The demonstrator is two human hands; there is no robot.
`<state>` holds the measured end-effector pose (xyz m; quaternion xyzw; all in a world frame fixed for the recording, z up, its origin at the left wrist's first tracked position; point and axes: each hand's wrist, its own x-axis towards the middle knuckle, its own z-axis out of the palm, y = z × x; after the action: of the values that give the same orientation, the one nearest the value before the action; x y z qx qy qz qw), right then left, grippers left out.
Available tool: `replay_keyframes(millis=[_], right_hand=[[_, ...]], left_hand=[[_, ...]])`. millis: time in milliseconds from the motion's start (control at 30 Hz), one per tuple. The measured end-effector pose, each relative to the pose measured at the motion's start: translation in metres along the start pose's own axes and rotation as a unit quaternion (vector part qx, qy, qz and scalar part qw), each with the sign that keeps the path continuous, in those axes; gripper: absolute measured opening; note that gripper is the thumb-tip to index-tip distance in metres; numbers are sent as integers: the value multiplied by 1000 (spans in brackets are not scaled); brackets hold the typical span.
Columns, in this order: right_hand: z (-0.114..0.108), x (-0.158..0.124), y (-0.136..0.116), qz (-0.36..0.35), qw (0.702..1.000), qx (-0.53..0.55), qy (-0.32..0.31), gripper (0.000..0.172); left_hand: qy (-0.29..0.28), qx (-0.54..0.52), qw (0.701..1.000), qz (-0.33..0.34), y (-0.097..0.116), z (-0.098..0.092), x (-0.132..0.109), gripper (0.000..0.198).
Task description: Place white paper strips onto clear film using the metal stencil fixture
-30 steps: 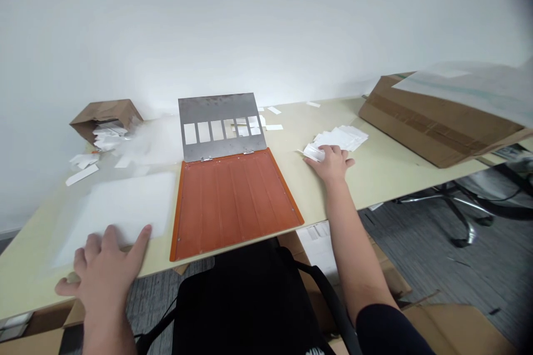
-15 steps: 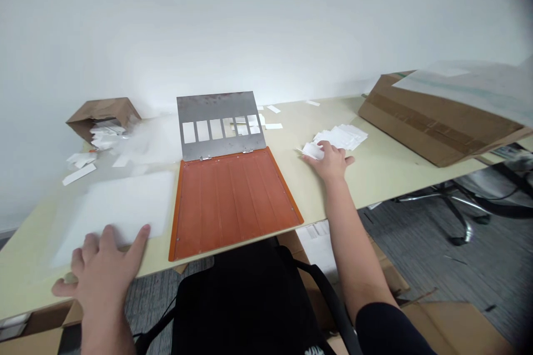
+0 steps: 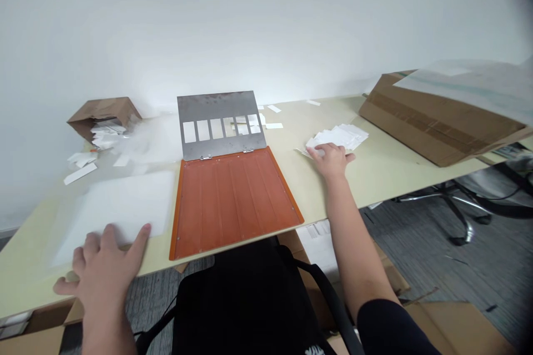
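My left hand (image 3: 104, 266) lies with its fingers spread at the near edge of a stack of translucent white sheets (image 3: 120, 205). My right hand (image 3: 331, 161) rests on the left part of a loose pile of white paper slips (image 3: 343, 136), fingers apart; what is under its palm is hidden. Between the hands lies an orange board (image 3: 235, 199) with shallow grooves. Hinged to its far side, a grey metal plate (image 3: 216, 102) with a row of rectangular openings stands raised.
A small open carton (image 3: 110, 106) at the back left spills white slips (image 3: 106, 134). More slips (image 3: 273, 126) lie behind the metal plate. A large cardboard box (image 3: 425, 116) fills the right end. A black chair (image 3: 245, 299) is below the table edge.
The fingers of my right hand have shifted slightly, and the slip that stood up at their tips now lies lower against the pile. My left hand stays in place.
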<state>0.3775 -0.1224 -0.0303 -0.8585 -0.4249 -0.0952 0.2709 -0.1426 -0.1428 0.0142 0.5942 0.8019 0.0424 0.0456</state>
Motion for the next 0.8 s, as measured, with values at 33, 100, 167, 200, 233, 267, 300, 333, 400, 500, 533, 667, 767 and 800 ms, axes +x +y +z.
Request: replay_keyframes(millis=[33, 100, 167, 200, 233, 267, 300, 333, 400, 500, 533, 667, 767, 800], right_hand=[[0, 2, 0, 7, 1000, 3, 3, 46], [2, 6, 2, 21, 1000, 11, 7, 38], [3, 8, 5, 34, 999, 18, 10, 34], [4, 9, 6, 39, 999, 22, 12, 34], [5, 9, 8, 43, 999, 26, 14, 37], [5, 9, 9, 46, 998, 29, 16, 40], [6, 9, 9, 47, 998, 31, 17, 43], [6, 9, 10, 46, 998, 32, 17, 44], [7, 8, 10, 44, 998, 31, 15, 42], [8, 7, 11, 43, 999, 25, 12, 43], [9, 7, 11, 44, 999, 23, 11, 43], [8, 5, 12, 47, 999, 15, 6, 44], [6, 2, 11, 47, 999, 9, 2, 43], [5, 1, 10, 45, 999, 7, 2, 43]], left_hand=[[10, -8, 1000, -11, 1, -1, 0, 74], [37, -26, 998, -38, 3, -1, -1, 70], [35, -29, 998, -34, 3, 0, -2, 69], [37, -28, 998, -34, 2, 1, -2, 69], [37, -28, 998, -32, 1, 2, -2, 68], [39, -30, 998, -31, -1, 3, -1, 67], [42, -32, 998, -29, -2, 4, -1, 66], [44, -35, 998, -29, -3, 5, 0, 66], [44, -37, 998, -28, -3, 6, 0, 66], [41, -34, 998, -29, -1, 4, -1, 67], [39, -34, 998, -30, 1, 3, -1, 67], [34, -28, 998, -34, 2, 2, -2, 67], [35, -26, 998, -33, 0, 4, -1, 66], [35, -26, 999, -30, -1, 5, 0, 66]])
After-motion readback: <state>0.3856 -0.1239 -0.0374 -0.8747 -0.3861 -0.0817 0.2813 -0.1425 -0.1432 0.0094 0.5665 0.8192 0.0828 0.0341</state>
